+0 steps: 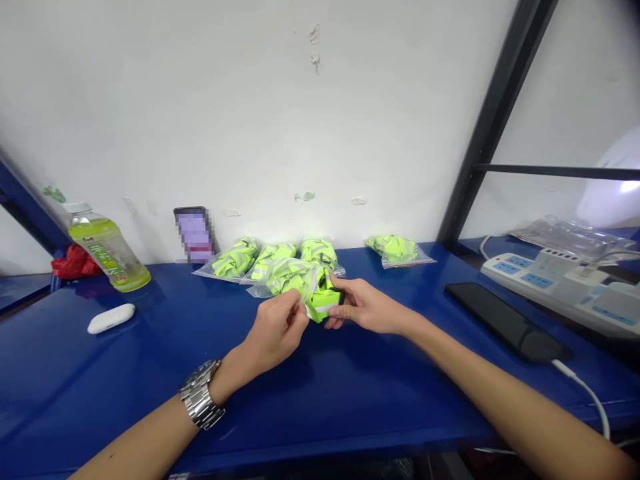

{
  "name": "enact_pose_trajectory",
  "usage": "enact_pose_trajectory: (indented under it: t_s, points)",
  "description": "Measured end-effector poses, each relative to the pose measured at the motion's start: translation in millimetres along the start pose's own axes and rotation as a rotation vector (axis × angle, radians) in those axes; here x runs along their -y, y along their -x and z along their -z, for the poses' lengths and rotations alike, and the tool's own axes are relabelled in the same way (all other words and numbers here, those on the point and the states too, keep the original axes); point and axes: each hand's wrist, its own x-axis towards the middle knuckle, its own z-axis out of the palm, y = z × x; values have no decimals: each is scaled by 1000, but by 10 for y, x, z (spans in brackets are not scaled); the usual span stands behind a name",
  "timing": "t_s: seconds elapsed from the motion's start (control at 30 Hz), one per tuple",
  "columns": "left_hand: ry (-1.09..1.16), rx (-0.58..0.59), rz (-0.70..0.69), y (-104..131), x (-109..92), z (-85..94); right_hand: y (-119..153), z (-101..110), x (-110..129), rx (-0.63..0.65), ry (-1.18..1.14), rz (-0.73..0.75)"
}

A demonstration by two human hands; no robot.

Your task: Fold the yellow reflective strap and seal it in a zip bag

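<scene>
Blue table (350, 393) with bagged green items (235, 260), bottle (107, 248), phone (505, 321), earbud case (111, 318).

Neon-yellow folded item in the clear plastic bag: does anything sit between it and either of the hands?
Nothing visible does. The left hand and right hand both already grip the neon-yellow folded item in its clear plastic bag, held just above the blue tabletop. The other bagged neon-yellow items lie behind it, by the wall.

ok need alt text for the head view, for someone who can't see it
Over a blue table, the left hand and right hand together hold a clear bag of neon-yellow fabric. More filled bags lie behind by the white wall, with a green drink bottle at left and a black phone at right.
</scene>
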Motion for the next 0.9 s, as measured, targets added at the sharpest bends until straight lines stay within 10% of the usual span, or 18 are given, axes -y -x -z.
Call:
enact_pose_trajectory:
  t_s: [0.27, 0.53, 0.77, 0.9]
  points:
    - [51, -19, -50, -32, -61, 66, -25, -62, -59, -536, 654, 197]
    - [64, -84, 2, -95, -42, 151, 5, -146, 18, -791, 729, 352]
    - [142, 91, -94, -41, -52, 104, -24, 21, -76, -231, 515, 240]
    - [62, 6, -119, -26, -101, 44, -72, -116, -149, -369, 494, 266]
